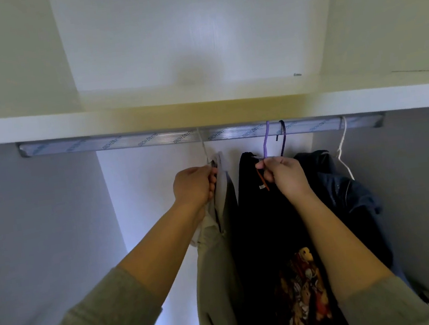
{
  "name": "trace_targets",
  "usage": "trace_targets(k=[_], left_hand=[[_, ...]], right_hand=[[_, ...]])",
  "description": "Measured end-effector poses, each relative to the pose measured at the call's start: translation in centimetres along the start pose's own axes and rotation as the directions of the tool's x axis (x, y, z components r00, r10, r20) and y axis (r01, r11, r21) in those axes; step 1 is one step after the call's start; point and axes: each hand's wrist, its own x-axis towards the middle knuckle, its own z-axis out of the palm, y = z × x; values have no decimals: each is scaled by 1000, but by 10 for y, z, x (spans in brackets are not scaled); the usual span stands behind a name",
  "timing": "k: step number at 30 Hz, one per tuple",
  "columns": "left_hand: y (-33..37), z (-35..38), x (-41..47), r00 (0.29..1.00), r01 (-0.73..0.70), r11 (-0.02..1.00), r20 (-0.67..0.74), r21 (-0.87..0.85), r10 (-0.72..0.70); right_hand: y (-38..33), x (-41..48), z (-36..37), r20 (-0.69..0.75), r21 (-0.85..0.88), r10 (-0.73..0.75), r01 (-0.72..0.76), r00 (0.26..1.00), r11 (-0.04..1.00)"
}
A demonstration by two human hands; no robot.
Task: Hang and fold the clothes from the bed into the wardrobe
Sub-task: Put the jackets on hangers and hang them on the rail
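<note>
Wardrobe interior, seen from the head. Left hand (193, 187) clenched round the collar of the beige garment (216, 271), at the base of the pale hanger (203, 147) hooked on the rail (123, 141). Right hand (283, 173) pinching the neck of the purple hanger (267, 139), which carries the black garment (259, 224) with a printed front. Just beside it, a dark hanger (283, 137). Further right, the blue garment (348, 193) and a white hanger (342, 151). Shelf (39, 125) directly above the rail
</note>
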Motion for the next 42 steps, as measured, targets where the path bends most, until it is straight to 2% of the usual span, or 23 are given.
trace_targets(k=[9, 16, 22, 28, 34, 37, 39, 42], left_hand=[[-2, 23, 31, 997, 81, 994, -22, 78, -80], [-28, 23, 45, 986, 169, 974, -20, 152, -168], [-24, 19, 54, 989, 143, 978, -47, 150, -137], [-35, 15, 58, 994, 109, 970, -28, 216, -106], [-42, 13, 61, 999, 43, 928, 7, 371, -49], [-46, 12, 57, 999, 22, 914, 16, 406, -31], [-50, 13, 53, 1000, -10, 895, 12, 446, 5], [-55, 17, 45, 999, -45, 867, 16, 497, 42]], right_hand=[[-1, 32, 6, -15, -163, 85, -86, 996, 983], [25, 26, 13, 2, -135, 118, -117, 993, 984], [26, 28, 10, -26, -164, 135, -137, 991, 977], [30, 30, -2, -120, -175, 123, -143, 985, 974], [30, 29, -12, 35, -174, 172, -163, 985, 971], [29, 30, -11, 60, -162, 179, -168, 982, 972], [32, 30, -13, 34, -183, 167, -158, 985, 970], [41, 28, -22, -110, -210, 149, -170, 983, 963]])
